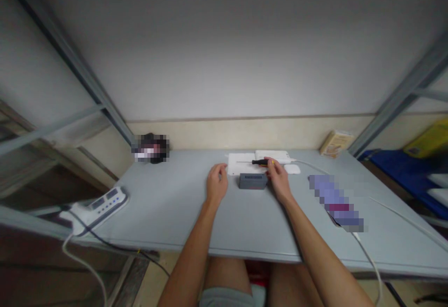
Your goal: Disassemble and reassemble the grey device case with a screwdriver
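My right hand [278,181] is closed round the handle of a screwdriver [259,162]. Its grip is black with a yellow end, and the thin shaft points left above a white sheet [235,167]. Below the screwdriver, a dark grey box with a slotted top [252,182] sits on the desk, close to the right hand's fingers. My left hand [217,182] rests by the left edge of the sheet, fingers curled together. Whether anything small is between those fingers is hidden.
Behind the sheet lies a white power bank-like block [271,154] with a cable [311,165]; a small white case [292,169] is beside it. A power strip [101,206] is at left on the grey desk [168,204]. At right are a blurred phone-like object [332,199] and a yellowish box [336,143].
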Available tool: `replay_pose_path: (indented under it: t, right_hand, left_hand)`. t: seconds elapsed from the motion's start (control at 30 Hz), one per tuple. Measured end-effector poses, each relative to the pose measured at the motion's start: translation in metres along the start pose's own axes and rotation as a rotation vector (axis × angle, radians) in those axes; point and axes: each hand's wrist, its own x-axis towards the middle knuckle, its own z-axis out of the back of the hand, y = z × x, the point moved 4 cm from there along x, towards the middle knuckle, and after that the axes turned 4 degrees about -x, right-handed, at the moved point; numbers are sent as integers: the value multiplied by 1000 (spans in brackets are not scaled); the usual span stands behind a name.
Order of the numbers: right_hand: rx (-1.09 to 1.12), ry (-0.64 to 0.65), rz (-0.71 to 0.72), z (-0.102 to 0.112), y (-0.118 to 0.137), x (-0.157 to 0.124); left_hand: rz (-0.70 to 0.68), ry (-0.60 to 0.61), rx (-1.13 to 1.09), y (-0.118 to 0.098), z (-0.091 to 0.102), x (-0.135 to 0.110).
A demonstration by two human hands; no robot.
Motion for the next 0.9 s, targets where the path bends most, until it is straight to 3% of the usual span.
replay_pose_path:
  t: [0.33,0.73,0.9]
  right_hand:
    - [-38,202,-2,-9,4,-2]
    - [6,216,-65,-9,3,-3]
    - [-3,127,-38,-5,-2,0]
  left_hand:
    - [44,219,459,10,-9,-7]
    - [41,264,498,12,-11,-8]
    - [31,246,472,13,-12,-8]
